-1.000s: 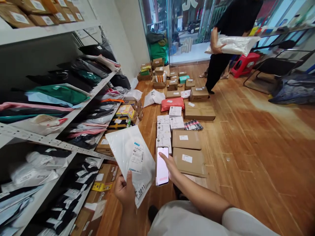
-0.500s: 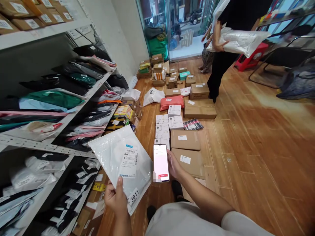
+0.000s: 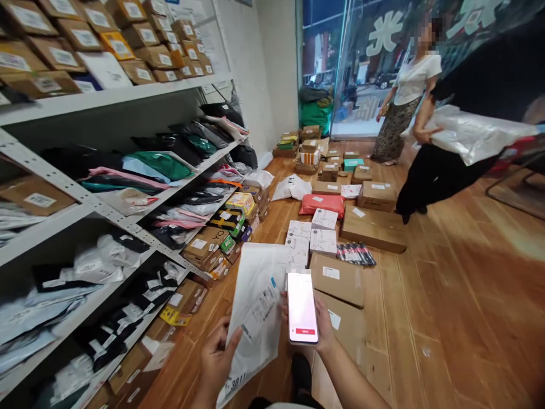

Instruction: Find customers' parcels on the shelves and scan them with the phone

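A white mailer bag (image 3: 259, 301) bears a printed shipping label and the number 3011. My left hand (image 3: 215, 349) is closed on its lower left edge, thumb on the front. In my right hand (image 3: 324, 329) is a smartphone (image 3: 302, 309), held upright just right of the bag. Its screen is bright and mostly white, with a red button near the bottom. The phone's left side lies close to the bag's right edge; whether they touch I cannot tell.
On the left a white shelf rack (image 3: 140, 230) holds bagged parcels and small boxes. Cartons (image 3: 340, 278), white boxes (image 3: 323, 241) and a red parcel (image 3: 322, 205) lie on the wooden floor ahead. One person carries a white package (image 3: 472, 133); another person (image 3: 411, 96) stands by the glass door.
My view has swung left and up, showing more shelf. The mailer bag has turned more upright and its label tilts. The person with the package leans more, and the second person now shows fully.
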A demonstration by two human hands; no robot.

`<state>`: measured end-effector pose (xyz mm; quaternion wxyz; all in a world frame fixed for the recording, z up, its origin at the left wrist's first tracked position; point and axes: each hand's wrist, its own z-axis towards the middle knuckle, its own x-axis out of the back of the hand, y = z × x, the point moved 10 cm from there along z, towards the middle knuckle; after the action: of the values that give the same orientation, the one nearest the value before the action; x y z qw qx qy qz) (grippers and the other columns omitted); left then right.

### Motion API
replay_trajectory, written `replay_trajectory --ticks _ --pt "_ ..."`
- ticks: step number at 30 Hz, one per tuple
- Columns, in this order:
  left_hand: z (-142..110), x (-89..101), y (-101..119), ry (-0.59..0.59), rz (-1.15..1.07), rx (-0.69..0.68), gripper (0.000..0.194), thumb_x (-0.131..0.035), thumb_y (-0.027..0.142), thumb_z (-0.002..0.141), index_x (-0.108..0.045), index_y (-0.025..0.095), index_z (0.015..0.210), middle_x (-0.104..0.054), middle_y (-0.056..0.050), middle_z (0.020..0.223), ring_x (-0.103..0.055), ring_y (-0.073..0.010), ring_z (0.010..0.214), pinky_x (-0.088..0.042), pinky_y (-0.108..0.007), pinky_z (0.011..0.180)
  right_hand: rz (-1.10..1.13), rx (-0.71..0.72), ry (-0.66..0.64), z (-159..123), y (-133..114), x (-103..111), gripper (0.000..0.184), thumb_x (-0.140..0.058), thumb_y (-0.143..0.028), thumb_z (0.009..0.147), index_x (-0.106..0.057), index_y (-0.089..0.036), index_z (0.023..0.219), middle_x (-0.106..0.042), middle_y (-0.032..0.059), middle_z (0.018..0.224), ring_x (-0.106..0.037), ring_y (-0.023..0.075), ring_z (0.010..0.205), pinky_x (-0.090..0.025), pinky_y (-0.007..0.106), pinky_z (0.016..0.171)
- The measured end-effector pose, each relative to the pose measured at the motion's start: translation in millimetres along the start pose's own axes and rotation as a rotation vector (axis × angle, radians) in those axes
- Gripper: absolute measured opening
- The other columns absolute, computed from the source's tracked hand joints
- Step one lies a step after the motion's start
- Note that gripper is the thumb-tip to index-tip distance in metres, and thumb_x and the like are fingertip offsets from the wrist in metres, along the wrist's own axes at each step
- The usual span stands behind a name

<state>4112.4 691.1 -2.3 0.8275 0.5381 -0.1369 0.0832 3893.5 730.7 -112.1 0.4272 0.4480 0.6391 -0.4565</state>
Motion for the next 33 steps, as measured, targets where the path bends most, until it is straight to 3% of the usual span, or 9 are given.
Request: replay_trajectory --ticks 4,7,11,14,18,22,25,29,33 --pt "-27 1.3 -11 -0.136 -0.127 0.100 0.044 -0.068 0.027 0.078 -0.033 0.019 0.054 -0.067 -0.006 0.085 -0.061 -0.0181 0.076 -0.046 -0.028 0.065 -0.040 0.056 0.139 -24 15 33 0.063 -0.078 -0.051 0.061 -0.064 -0.016 0.112 -0.071 0.0143 0.114 -0.068 0.0263 0.094 -0.047 0.039 0.089" --pt "-54 -2.7 -30 -0.180 -0.292 0.263 0.043 -0.068 0.030 0.079 -0.033 0.019 0.056 -0.065 -0.005 0.085 -0.057 -0.0165 0.073 -0.045 -0.029 0.067 -0.026 0.033 0.232 -58 32 60 0.067 -0.079 -0.056 0.056 -0.066 -0.016 0.108 -0.072 0.0176 0.111 -0.069 0.0275 0.089 -0.048 0.040 0.087" --pt "-91 -25.3 -41 -0.238 -0.575 0.501 0.051 -0.072 0.037 0.075 -0.027 0.019 0.057 -0.051 0.001 0.067 -0.046 -0.0118 0.062 -0.039 -0.026 0.059 -0.024 -0.014 0.327 -117 51 95 0.071 -0.077 -0.068 0.044 -0.072 -0.020 0.096 -0.074 0.0165 0.100 -0.069 0.0303 0.084 -0.050 0.043 0.080" --pt "-110 -44.7 -33 -0.279 -0.724 0.612 0.053 -0.075 0.038 0.072 -0.027 0.019 0.058 -0.042 0.004 0.061 -0.039 -0.0092 0.059 -0.033 -0.024 0.056 -0.051 -0.053 0.340 -160 55 111 0.072 -0.079 -0.067 0.039 -0.074 -0.021 0.094 -0.074 0.0162 0.098 -0.067 0.0316 0.084 -0.051 0.044 0.075" --pt "-120 -71.9 -3 -0.379 -0.768 0.574 0.051 -0.074 0.035 0.074 -0.029 0.018 0.058 -0.042 0.004 0.063 -0.037 -0.0082 0.058 -0.029 -0.023 0.055 -0.128 -0.079 0.296 -200 33 114 0.069 -0.075 -0.071 0.040 -0.076 -0.023 0.090 -0.073 0.0152 0.090 -0.064 0.0320 0.074 -0.051 0.047 0.071" --pt "-125 -110.5 34 -0.426 -0.690 0.437 0.049 -0.073 0.036 0.075 -0.029 0.018 0.059 -0.043 0.003 0.067 -0.039 -0.0087 0.061 -0.032 -0.023 0.057 -0.341 -0.017 0.108 -217 -25 97 0.065 -0.076 -0.065 0.041 -0.076 -0.023 0.090 -0.070 0.0151 0.076 -0.059 0.0298 0.064 -0.047 0.041 0.056" --pt "-134 -155.3 63 -0.399 -0.558 0.316 0.052 -0.070 0.043 0.075 -0.027 0.020 0.059 -0.044 0.001 0.072 -0.043 -0.0115 0.066 -0.037 -0.026 0.061 -0.457 -0.041 0.009 -235 -82 94 0.067 -0.079 -0.058 0.043 -0.074 -0.020 0.098 -0.071 0.0157 0.079 -0.061 0.0293 0.065 -0.047 0.039 0.055" --pt "-155 -241.3 95 -0.342 -0.391 0.272 0.050 -0.068 0.048 0.076 -0.030 0.020 0.057 -0.041 0.001 0.067 -0.040 -0.0121 0.064 -0.035 -0.026 0.060 -0.525 -0.094 0.061 -280 -178 125 0.062 -0.081 -0.051 0.050 -0.073 -0.017 0.102 -0.073 0.0207 0.094 -0.068 0.0341 0.079 -0.052 0.045 0.070" --pt "-175 -330.1 106 -0.327 -0.209 0.326 0.035 -0.072 0.045 0.073 -0.053 0.019 0.058 -0.054 -0.003 0.074 -0.051 -0.0178 0.077 -0.038 -0.027 0.070 -0.575 -0.118 0.283 -333 -275 175 0.055 -0.084 -0.044 0.055 -0.073 -0.014 0.100 -0.071 0.0250 0.107 -0.068 0.0398 0.096 -0.049 0.052 0.088"
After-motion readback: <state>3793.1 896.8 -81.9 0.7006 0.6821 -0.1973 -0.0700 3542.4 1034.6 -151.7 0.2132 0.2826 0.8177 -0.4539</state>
